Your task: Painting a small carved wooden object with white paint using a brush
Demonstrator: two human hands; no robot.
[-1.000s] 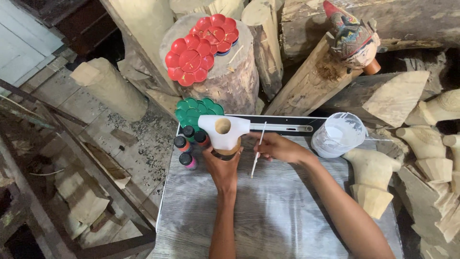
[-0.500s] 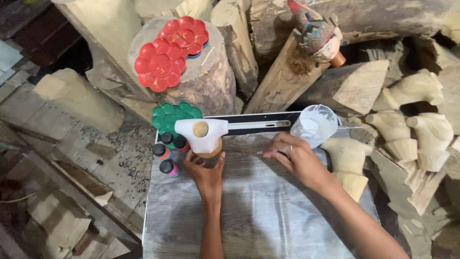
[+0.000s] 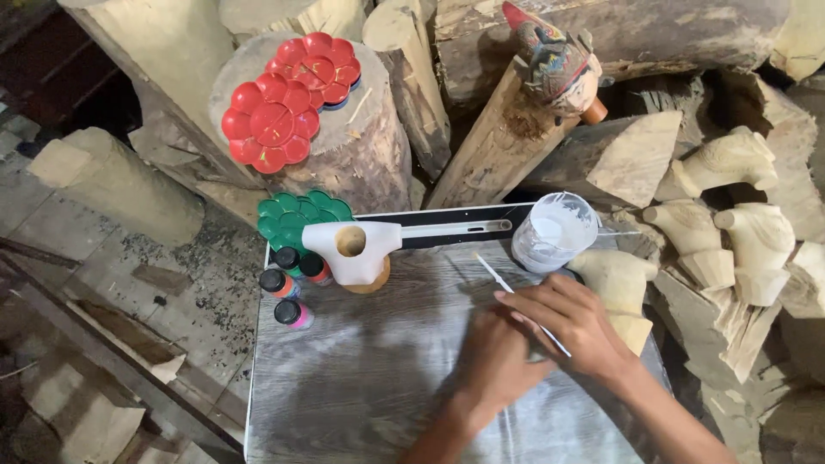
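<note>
- On the grey wood-grain counter (image 3: 344, 387), both of my hands sit close together near the front right.
- My right hand (image 3: 576, 322) pinches a thin white paintbrush (image 3: 516, 296), its tip angled up and left toward the plastic cup of white paint (image 3: 554, 230).
- My left hand (image 3: 498, 361) lies just under the right, fingers curled; whether it grips anything I cannot tell.
- Well apart to the left, the white-painted carved wooden piece (image 3: 357, 251) rests on the counter, its long thin arm reaching toward the cup.
- Three small paint bottles (image 3: 290, 288) stand beside it, in front of a green flower-shaped palette (image 3: 296, 219).
- Red flower-shaped palettes (image 3: 288, 103) lie on a log stump (image 3: 369, 146) behind.
</note>
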